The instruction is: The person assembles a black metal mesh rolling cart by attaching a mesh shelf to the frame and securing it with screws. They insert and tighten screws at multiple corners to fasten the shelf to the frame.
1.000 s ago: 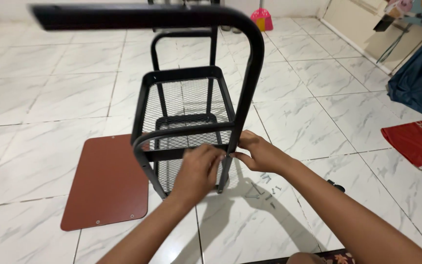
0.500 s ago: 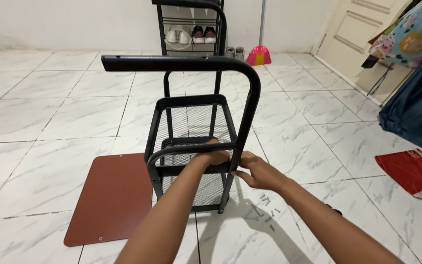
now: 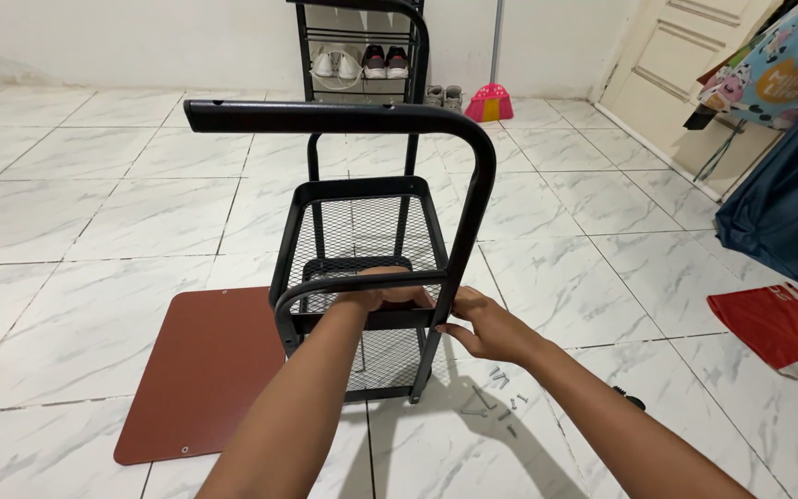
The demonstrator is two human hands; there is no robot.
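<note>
Rack: one black metal rack frame stands on the white tiled floor, straight ahead and close.
Rack parts: two mesh baskets, one above the other, and one bent tube running across the top and down the right side.
Long axis: the top of the tube lies left to right; its right leg runs downward to the floor, leaning slightly toward the viewer.
Left hand: the left hand reaches inside the lower basket, fingers curled over its front rim, clamped on it.
Right hand: the right hand touches the tube's leg just beside the basket corner, fingertips pinched together against it.
Screws: about five small screws lie loose on the floor below the right wrist.
Board: one reddish-brown board lies flat, touching the rack's left foot area.
Edges: open tiles to the left and front; a red bag and a blue cloth crowd the right.
Behind: a second black rack with shoes stands well apart.
</note>
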